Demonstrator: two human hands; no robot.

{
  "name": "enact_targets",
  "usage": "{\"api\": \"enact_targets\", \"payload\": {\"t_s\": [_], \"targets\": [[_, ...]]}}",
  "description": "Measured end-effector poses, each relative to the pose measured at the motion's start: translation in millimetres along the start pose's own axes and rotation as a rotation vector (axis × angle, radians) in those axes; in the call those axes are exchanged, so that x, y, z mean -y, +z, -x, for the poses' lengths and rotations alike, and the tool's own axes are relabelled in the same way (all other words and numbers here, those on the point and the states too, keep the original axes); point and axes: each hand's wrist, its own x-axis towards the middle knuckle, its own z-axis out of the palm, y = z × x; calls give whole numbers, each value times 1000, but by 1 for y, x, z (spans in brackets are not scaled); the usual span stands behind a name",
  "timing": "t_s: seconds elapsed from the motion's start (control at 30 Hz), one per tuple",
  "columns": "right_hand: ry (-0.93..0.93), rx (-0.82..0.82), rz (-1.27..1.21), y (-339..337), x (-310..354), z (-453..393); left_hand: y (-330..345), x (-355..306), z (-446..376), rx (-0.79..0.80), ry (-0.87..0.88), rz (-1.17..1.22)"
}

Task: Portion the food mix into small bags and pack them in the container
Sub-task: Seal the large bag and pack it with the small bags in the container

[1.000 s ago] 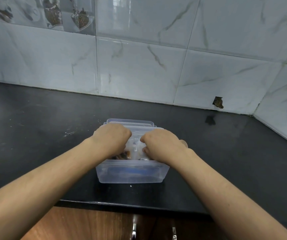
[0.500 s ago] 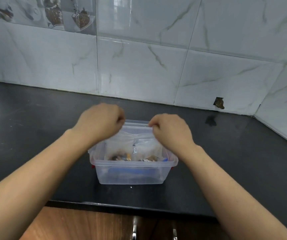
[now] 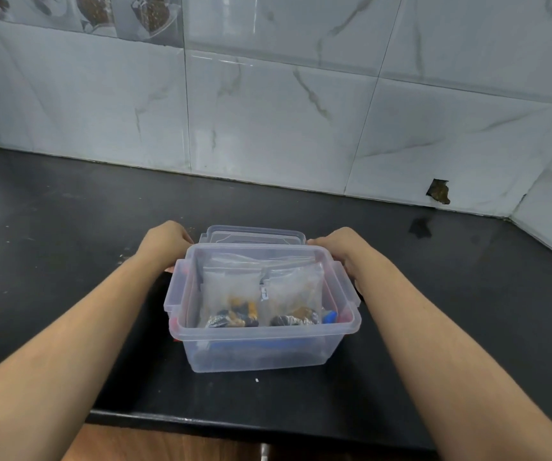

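Container [image 3: 261, 344]: clear plastic tub, we see two filled bags [image 3: 261, 296] upright inside.
Lid [image 3: 251, 233]: behind tub.
Left hand [image 3: 165, 242]: touching lid; grasp unclear.
Right hand [image 3: 341, 249]: likewise.
Risk: we judge bag tops could jam the lid.

The container [image 3: 261, 341] is clear plastic, with a blue patch low inside. The bags [image 3: 231, 294] in it are clear, holding dark and yellow-brown bits. Under it the tabletop [image 3: 68, 234] is black; behind, the wall tiles [image 3: 268, 121] are white with grey veins.
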Motion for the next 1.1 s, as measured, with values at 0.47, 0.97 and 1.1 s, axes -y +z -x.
{"api": "enact_targets", "payload": {"t_s": [0.47,0.97,1.1], "targets": [[-142,-96,-311,-2,-2,-7,-6,-20,16,-367,96,326],[-176,-170,-778,-12,-24,80,-7,-21,102,-339,174,1161],[-242,-204,-678,-10,-32,97,0,-20,120,-400,205,974]]}}
